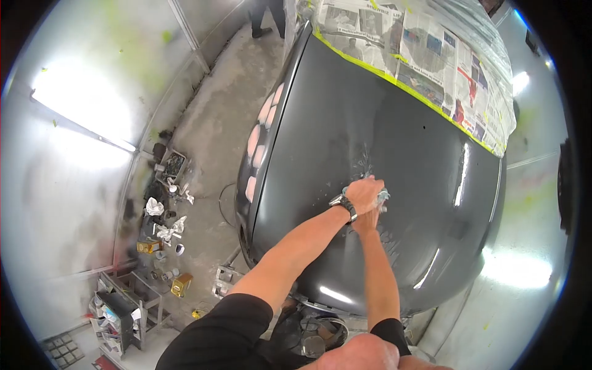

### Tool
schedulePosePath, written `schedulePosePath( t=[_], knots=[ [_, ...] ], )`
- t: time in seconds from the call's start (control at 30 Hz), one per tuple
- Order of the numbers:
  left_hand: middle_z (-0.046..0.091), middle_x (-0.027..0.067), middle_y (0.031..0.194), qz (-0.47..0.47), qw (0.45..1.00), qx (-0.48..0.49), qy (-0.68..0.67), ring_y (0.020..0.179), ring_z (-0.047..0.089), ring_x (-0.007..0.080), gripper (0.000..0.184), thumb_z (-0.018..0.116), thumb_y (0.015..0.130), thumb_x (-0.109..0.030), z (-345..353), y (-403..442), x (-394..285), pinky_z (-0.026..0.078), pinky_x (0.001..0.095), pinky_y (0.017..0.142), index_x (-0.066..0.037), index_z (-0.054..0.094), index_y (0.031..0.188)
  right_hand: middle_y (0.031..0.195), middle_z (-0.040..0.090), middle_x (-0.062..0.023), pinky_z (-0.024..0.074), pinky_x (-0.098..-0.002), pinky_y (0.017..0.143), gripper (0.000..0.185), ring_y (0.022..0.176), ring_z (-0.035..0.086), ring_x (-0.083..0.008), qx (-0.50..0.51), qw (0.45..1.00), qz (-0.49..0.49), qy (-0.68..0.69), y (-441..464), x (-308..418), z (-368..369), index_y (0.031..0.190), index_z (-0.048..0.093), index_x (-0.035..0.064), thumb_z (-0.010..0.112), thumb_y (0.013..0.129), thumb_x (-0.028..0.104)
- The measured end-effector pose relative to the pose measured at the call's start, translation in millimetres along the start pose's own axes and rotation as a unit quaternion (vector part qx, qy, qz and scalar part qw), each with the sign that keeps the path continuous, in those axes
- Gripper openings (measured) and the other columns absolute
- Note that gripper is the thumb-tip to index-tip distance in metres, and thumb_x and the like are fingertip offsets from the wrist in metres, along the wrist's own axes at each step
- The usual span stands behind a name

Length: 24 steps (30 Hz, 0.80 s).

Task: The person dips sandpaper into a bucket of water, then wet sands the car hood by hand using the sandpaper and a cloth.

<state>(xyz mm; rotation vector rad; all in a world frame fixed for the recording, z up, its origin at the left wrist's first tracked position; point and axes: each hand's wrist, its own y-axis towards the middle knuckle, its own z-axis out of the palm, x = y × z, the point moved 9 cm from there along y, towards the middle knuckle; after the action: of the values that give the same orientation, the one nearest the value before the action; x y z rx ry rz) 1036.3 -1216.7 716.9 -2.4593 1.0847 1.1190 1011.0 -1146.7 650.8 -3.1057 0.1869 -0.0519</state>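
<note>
My left hand, with a metal watch at its wrist, is closed over a wet bluish-grey cloth near the middle of a dark car hood. Pressed against it from below is my right hand, closed on the same cloth; its fingers are mostly hidden. Only a small crumpled part of the cloth shows, at the right of the hands. Wet splashes mark the hood's surface above and below them.
Newspaper edged with yellow-green tape covers the windshield area. A person's legs stand at the top. Cans, crumpled paper and a metal rack are on the floor at left, beside the wall.
</note>
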Motion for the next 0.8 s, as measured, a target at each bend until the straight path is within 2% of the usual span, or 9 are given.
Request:
schedulePosePath(
  t=[0.07,0.1,0.17,0.2,0.3,0.33,0.43,0.57,0.8],
  knots=[
    [0.074,0.0178,0.105,0.001,0.999,0.033,0.02,0.106,0.074,0.0371,0.022,0.068,0.092,-0.026,6.1,-4.3,12.8,0.059,0.0525,0.085,-0.013,0.071,0.11,0.175,0.031,-0.0156,0.0206,-0.0695,0.127,0.068,0.163,0.023,-0.0384,-0.091,0.996,-0.016,0.0,2.7,8.3,-11.6,0.166,0.038,0.008,0.055,0.107,0.039],
    [0.073,0.0159,0.106,0.106,0.981,-0.161,-0.014,0.106,0.072,0.0368,0.026,0.073,0.087,-0.028,-11.6,-12.6,28.1,0.057,0.0511,0.088,-0.012,0.071,0.108,0.175,0.032,-0.015,0.0222,-0.069,0.126,0.067,0.163,0.024,-0.0377,-0.097,0.995,-0.01,-0.003,12.2,9.2,-21.7,0.165,0.038,0.0076,0.055,0.108,0.038],
    [0.073,0.0126,0.107,-0.005,0.988,-0.142,0.057,0.106,0.068,0.0367,0.03,0.078,0.085,-0.032,-88.0,-19.4,52.0,0.054,0.0502,0.095,-0.011,0.071,0.106,0.175,0.032,-0.0142,0.0266,-0.0669,0.126,0.064,0.162,0.026,-0.0358,-0.117,0.993,0.014,0.034,45.9,-2.4,-25.4,0.165,0.039,0.0064,0.054,0.109,0.034],
    [0.07,0.0138,0.115,-0.021,0.971,-0.21,0.111,0.11,0.063,0.0382,0.04,0.082,0.084,-0.037,-117.4,-21.1,80.0,0.048,0.0527,0.102,-0.01,0.07,0.111,0.175,0.031,-0.0141,0.0293,-0.0652,0.125,0.062,0.162,0.027,-0.0345,-0.135,0.988,0.031,0.065,74.9,-18.7,-28.2,0.165,0.039,0.0056,0.052,0.111,0.032],
    [0.059,0.027,0.138,-0.15,0.903,-0.331,0.229,0.136,0.049,0.0457,0.059,0.076,0.092,-0.046,-166.9,-36.3,186.8,0.036,0.0601,0.113,-0.003,0.065,0.132,0.175,0.031,-0.0154,0.0291,-0.0607,0.127,0.058,0.162,0.027,-0.0331,-0.115,0.99,0.062,0.061,125.4,-35.0,-43.0,0.165,0.037,0.0039,0.046,0.114,0.031],
    [0.056,0.0315,0.143,-0.181,0.872,-0.371,0.263,0.133,0.05,0.0503,0.064,0.072,0.096,-0.051,-169.2,-44.3,215.0,0.036,0.0635,0.114,0.0,0.062,0.134,0.176,0.029,-0.0151,0.0279,-0.0595,0.128,0.059,0.162,0.027,-0.0331,-0.116,0.99,0.058,0.06,130.1,-32.9,-43.5,0.166,0.035,0.0038,0.046,0.114,0.031],
    [0.055,0.0334,0.145,-0.199,0.873,-0.398,0.199,0.135,0.049,0.0522,0.063,0.072,0.096,-0.044,-178.8,-44.4,218.9,0.038,0.0626,0.114,0.003,0.058,0.136,0.179,0.021,-0.0151,0.0217,-0.0608,0.13,0.067,0.164,0.022,-0.0341,-0.1,0.993,0.013,0.06,78.2,-29.8,-30.5,0.169,0.027,0.003,0.047,0.113,0.034],
    [0.056,0.0326,0.142,-0.198,0.882,-0.397,0.157,0.132,0.052,0.0522,0.058,0.074,0.095,-0.036,-181.9,-46.4,217.6,0.042,0.0588,0.114,0.005,0.058,0.133,0.18,0.017,-0.0167,0.0142,-0.0681,0.129,0.076,0.166,0.016,-0.0369,-0.031,0.995,0.074,0.057,41.8,-43.0,-26.3,0.171,0.022,0.0027,0.052,0.11,0.037],
    [0.056,0.0308,0.141,-0.195,0.884,-0.394,0.156,0.132,0.053,0.051,0.057,0.075,0.093,-0.032,-183.7,-41.7,219.2,0.045,0.0581,0.111,0.004,0.058,0.134,0.179,0.019,-0.0172,0.0137,-0.069,0.128,0.073,0.165,0.019,-0.0338,-0.091,0.993,0.052,0.056,270.3,-31.9,-55.0,0.169,0.027,0.0019,0.046,0.112,0.044]
  ],
)
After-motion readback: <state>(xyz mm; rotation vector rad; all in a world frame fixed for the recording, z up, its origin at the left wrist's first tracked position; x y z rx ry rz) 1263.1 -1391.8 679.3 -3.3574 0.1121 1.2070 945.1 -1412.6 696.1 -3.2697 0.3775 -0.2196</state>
